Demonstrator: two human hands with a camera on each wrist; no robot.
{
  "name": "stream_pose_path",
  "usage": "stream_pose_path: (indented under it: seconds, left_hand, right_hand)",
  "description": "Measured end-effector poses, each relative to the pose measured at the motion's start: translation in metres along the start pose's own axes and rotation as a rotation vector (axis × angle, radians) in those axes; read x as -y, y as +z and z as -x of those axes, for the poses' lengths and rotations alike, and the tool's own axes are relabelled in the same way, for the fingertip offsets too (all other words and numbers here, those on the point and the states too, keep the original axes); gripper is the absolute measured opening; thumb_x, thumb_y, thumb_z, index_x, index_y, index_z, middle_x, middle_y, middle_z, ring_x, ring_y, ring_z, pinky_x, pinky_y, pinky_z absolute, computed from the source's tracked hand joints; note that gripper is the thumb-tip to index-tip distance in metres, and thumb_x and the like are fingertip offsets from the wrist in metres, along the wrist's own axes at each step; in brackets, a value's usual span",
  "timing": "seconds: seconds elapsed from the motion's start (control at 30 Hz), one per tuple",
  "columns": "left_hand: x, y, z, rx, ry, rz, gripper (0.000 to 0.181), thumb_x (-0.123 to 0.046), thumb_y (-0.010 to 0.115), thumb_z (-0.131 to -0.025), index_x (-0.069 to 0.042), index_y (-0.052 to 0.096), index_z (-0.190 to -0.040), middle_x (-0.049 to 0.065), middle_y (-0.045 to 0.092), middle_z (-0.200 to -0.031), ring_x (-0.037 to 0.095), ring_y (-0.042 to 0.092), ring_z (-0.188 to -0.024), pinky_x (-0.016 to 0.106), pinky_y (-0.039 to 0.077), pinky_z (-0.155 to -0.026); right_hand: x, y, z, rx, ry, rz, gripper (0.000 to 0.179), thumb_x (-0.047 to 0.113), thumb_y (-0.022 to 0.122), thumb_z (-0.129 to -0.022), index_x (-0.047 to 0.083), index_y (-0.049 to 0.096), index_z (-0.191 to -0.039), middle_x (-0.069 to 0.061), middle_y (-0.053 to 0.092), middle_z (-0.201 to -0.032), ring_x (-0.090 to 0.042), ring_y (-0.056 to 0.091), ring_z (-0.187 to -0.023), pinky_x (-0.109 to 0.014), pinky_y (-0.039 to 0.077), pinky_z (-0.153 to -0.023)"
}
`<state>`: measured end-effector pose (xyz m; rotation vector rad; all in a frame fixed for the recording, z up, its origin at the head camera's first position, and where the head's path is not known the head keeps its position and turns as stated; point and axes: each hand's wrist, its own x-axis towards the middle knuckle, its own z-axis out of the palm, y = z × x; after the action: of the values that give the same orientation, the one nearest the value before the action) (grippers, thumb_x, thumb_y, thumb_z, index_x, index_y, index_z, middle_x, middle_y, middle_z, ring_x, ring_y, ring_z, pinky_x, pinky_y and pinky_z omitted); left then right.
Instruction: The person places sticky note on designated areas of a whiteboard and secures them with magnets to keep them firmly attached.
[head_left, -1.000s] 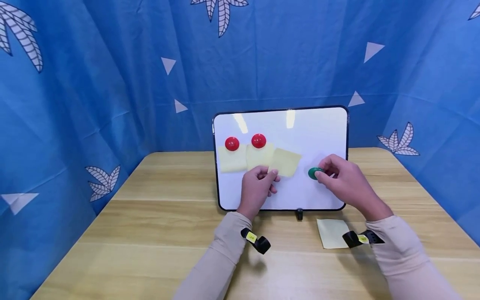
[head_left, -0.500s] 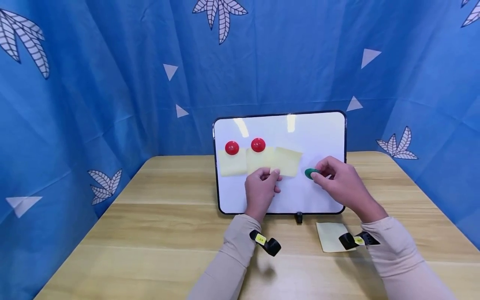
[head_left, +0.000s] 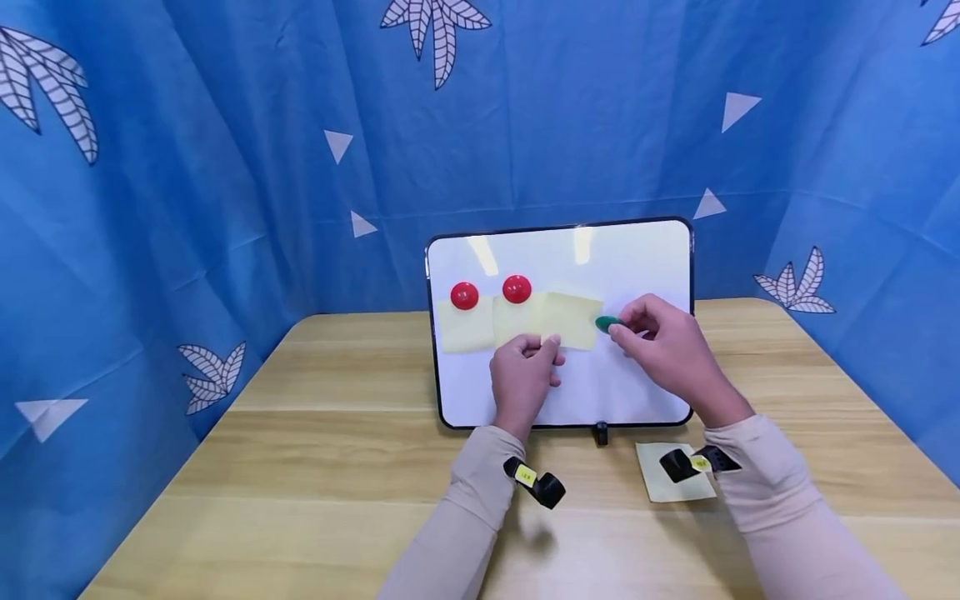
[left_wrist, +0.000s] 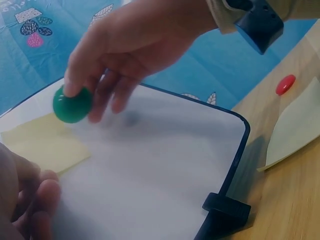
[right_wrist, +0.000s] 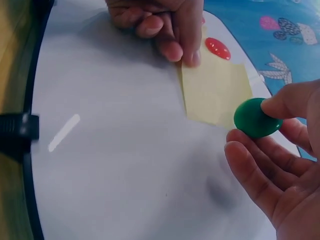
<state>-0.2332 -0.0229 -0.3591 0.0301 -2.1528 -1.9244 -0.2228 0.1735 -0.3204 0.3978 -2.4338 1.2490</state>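
My left hand (head_left: 521,375) pinches the lower left corner of a yellow sticky note (head_left: 573,321) and holds it against the whiteboard (head_left: 480,392). Between thumb and fingers, my right hand (head_left: 667,342) holds a round green magnet (head_left: 608,323), close to the note's right edge. In the right wrist view the green magnet (right_wrist: 256,118) overlaps the note's corner. Left of the held note, two more yellow notes hang side by side, each under a red magnet (head_left: 464,296); the second red magnet (head_left: 517,289) sits nearest the held note.
The whiteboard stands on a wooden table (head_left: 337,467), with a black foot (head_left: 602,433) at its lower edge. Another pale note (head_left: 667,483) lies on the table under my right wrist. Beside it in the left wrist view is a red magnet (left_wrist: 285,85). A blue curtain (head_left: 262,167) hangs behind.
My right hand has moved left and a little up with the green magnet, closer to the held note. The held note has straightened and lies flatter on the board.
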Motion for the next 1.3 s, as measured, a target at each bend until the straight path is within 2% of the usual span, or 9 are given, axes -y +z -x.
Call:
stream_pose_path:
  seconds: [0.23, 0.4, 0.6, 0.73, 0.87, 1.3]
  left_hand:
    - [0.0, 0.002, 0.0, -0.023, 0.012, -0.051, 0.02, -0.036, 0.075, -0.091, -0.019, 0.075, -0.081, -0.011, 0.07, -0.067, 0.016, 0.067, -0.053, 0.032, 0.05, -0.059]
    - [0.0, 0.003, 0.001, -0.005, 0.008, -0.112, 0.021, -0.039, 0.074, -0.091, -0.02, 0.075, -0.08, -0.014, 0.068, -0.064, 0.014, 0.066, -0.053, 0.033, 0.05, -0.059]
    - [-0.002, 0.004, 0.002, -0.005, 0.044, -0.14, 0.022, -0.039, 0.073, -0.091, -0.018, 0.075, -0.083, -0.014, 0.067, -0.062, 0.012, 0.065, -0.051, 0.033, 0.051, -0.06]
    - [-0.002, 0.004, 0.001, -0.014, 0.073, -0.173, 0.023, -0.04, 0.072, -0.092, -0.018, 0.073, -0.084, -0.015, 0.065, -0.06, 0.009, 0.064, -0.05, 0.032, 0.05, -0.06]
    - [-0.001, 0.003, 0.001, -0.025, 0.096, -0.2, 0.023, -0.041, 0.071, -0.092, -0.019, 0.072, -0.086, -0.015, 0.064, -0.059, 0.008, 0.063, -0.048, 0.032, 0.05, -0.061]
    - [-0.001, -0.001, 0.001, -0.035, 0.105, -0.274, 0.027, -0.045, 0.064, -0.096, -0.02, 0.071, -0.089, -0.016, 0.062, -0.058, 0.009, 0.061, -0.05, 0.036, 0.048, -0.062]
  right_hand:
    - [0.005, 0.011, -0.007, -0.088, -0.022, -0.05, 0.021, 0.023, 0.068, -0.097, 0.004, 0.06, -0.103, -0.01, 0.067, -0.101, -0.02, 0.068, -0.084, -0.016, 0.051, -0.074]
    - [0.009, 0.017, -0.01, -0.123, -0.004, -0.087, 0.022, 0.023, 0.067, -0.098, 0.004, 0.06, -0.105, -0.009, 0.063, -0.106, -0.022, 0.07, -0.094, -0.015, 0.052, -0.076]
    - [0.013, 0.02, -0.015, -0.134, -0.02, -0.084, 0.023, 0.024, 0.067, -0.098, 0.003, 0.06, -0.105, -0.009, 0.063, -0.106, -0.023, 0.068, -0.1, -0.015, 0.052, -0.08]
    - [0.013, 0.021, -0.019, -0.141, -0.038, -0.066, 0.023, 0.025, 0.067, -0.098, 0.004, 0.061, -0.106, -0.008, 0.064, -0.106, -0.02, 0.067, -0.099, -0.015, 0.05, -0.084]
    - [0.014, 0.022, -0.021, -0.14, -0.048, -0.073, 0.023, 0.025, 0.067, -0.098, 0.004, 0.061, -0.106, -0.007, 0.065, -0.105, -0.019, 0.066, -0.095, -0.015, 0.05, -0.082]
    - [0.012, 0.025, -0.024, -0.137, -0.07, -0.054, 0.022, 0.023, 0.067, -0.098, 0.004, 0.061, -0.107, -0.009, 0.065, -0.106, -0.019, 0.065, -0.095, -0.013, 0.049, -0.081]
